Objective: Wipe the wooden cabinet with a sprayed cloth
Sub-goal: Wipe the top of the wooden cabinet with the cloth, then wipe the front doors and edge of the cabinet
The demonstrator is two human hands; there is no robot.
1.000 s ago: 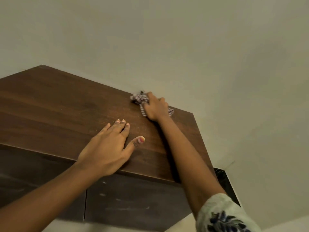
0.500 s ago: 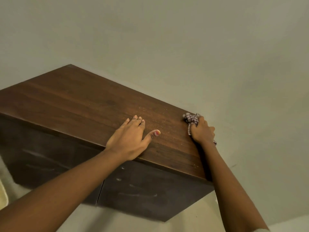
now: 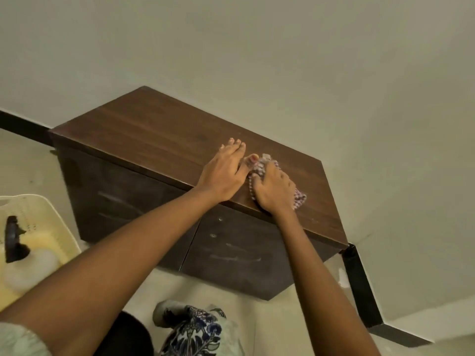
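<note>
A low dark wooden cabinet (image 3: 144,134) stands against the pale wall, its two front doors streaked with whitish marks. My left hand (image 3: 224,173) lies flat on the cabinet top near the front edge, fingers together and holding nothing. Right beside it, my right hand (image 3: 273,190) presses a crumpled checked cloth (image 3: 299,199) onto the top. Most of the cloth is hidden under the hand; its ends stick out at the fingertips and at the right.
A cream plastic basket (image 3: 38,214) sits on the floor at the left, with a spray bottle (image 3: 15,242) with a dark trigger head in it. A dark skirting strip (image 3: 359,286) runs along the wall base. My patterned clothing (image 3: 192,327) shows at the bottom.
My right hand dragged the cloth from the back right edge forward and left, ending beside my left hand. The view tilted down, showing the floor and basket.
</note>
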